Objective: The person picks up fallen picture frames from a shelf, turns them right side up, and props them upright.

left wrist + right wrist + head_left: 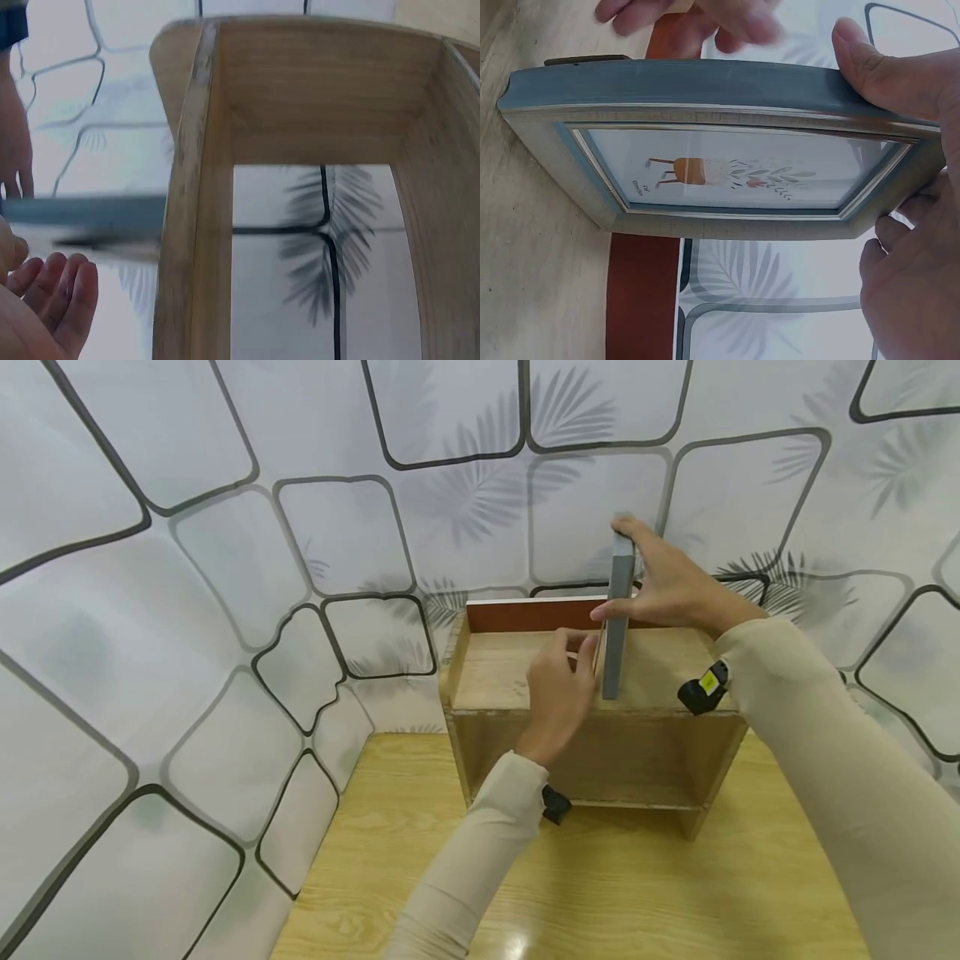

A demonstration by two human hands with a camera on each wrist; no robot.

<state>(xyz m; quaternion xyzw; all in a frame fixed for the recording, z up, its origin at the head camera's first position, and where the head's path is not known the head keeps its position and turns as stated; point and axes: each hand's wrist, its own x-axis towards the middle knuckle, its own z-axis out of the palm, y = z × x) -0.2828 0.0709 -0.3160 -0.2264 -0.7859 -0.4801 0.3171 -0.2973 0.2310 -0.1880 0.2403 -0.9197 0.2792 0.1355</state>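
Note:
A picture frame [617, 618] with blue-grey edges stands upright on the top of a small wooden shelf [498, 672]. In the right wrist view, the frame's face [727, 169] shows a print of a plant in an orange pot on legs. My right hand [675, 581] grips the frame by its upper part, thumb on the near edge. Close by the frame's back is my left hand [558, 689], its fingers loosely bent beside a thin brown strip [599, 652]. The left wrist view shows these fingers [71, 292] apart from the dark, blurred strip.
The shelf's open lower compartment [600, 760] faces me, and a red-brown board [540, 616] runs along its back. It stands on a wood-grain table [420, 835] against a wall [465, 527] covered in patterned sheeting.

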